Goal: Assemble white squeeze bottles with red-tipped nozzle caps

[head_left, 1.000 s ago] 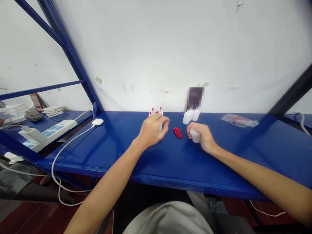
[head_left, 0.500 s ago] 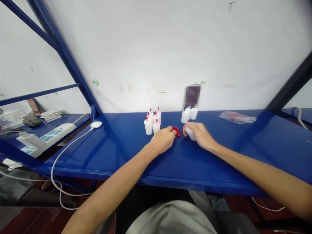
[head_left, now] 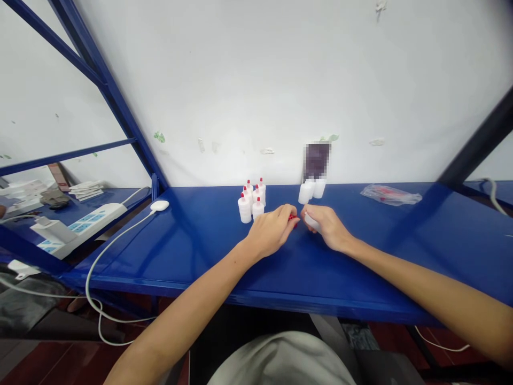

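My right hand is wrapped around a small white plastic bottle, which leans in the grip with its top partly hidden by the fingers. My left hand is curled over the small red caps, and red shows between thumb and fingers, which look closed on a cap. Most of the caps are covered by this hand. Left of it stand several white bottles fitted with pointed red caps. Beyond my right hand, a few white bottles without red tips stand upright near the wall.
A clear plastic bag with something red in it lies at the right of the blue table. A pixelated dark rectangle leans on the wall. At left are a white round device with a cable and a power strip.
My left hand has shifted slightly right and its thumb has come across the red caps, hiding most of them. The bottle in my right hand is tilted more and more enclosed by the fingers.
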`<state>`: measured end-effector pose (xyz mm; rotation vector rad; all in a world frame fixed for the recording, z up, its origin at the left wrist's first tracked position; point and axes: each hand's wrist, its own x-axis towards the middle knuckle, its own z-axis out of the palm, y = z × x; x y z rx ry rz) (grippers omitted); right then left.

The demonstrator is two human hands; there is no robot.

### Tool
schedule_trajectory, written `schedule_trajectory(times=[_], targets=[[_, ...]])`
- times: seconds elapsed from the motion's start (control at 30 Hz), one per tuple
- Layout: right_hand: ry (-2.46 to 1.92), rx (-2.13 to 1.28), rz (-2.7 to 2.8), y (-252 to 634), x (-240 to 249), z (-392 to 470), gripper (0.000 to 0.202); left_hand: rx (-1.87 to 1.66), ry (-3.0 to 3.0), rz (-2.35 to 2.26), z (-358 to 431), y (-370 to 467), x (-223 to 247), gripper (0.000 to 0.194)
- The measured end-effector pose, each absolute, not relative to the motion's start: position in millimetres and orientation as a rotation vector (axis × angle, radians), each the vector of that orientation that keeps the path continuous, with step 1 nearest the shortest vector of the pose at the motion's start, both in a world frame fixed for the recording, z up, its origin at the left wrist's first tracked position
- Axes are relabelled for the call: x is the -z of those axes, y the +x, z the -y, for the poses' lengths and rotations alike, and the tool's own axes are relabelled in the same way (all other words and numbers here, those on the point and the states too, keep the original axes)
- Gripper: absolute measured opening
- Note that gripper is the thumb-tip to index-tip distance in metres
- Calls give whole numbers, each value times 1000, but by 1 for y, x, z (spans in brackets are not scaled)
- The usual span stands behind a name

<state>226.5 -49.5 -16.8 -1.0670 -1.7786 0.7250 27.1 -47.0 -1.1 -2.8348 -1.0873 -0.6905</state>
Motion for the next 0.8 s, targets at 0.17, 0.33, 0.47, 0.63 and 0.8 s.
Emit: schedule_trajectory(times=[0.17, 0.33, 0.47, 0.63, 0.8], targets=[[-1031, -677, 1988, 225, 13, 56, 55, 1005, -2879, 999, 49, 30, 3, 21], [-1044, -698, 2046, 223, 10, 60, 57, 1015, -2976, 919, 51, 31, 5, 21], [-1020, -726, 2033, 223, 9, 60, 55, 996, -3010, 889, 50, 30, 6, 21], [-996, -766, 2058, 223, 8, 59, 51, 932, -3070, 840, 49, 29, 8, 20], [-973, -767, 2071, 223, 12, 58, 51, 1037, -3182, 740, 51, 29, 8, 19]])
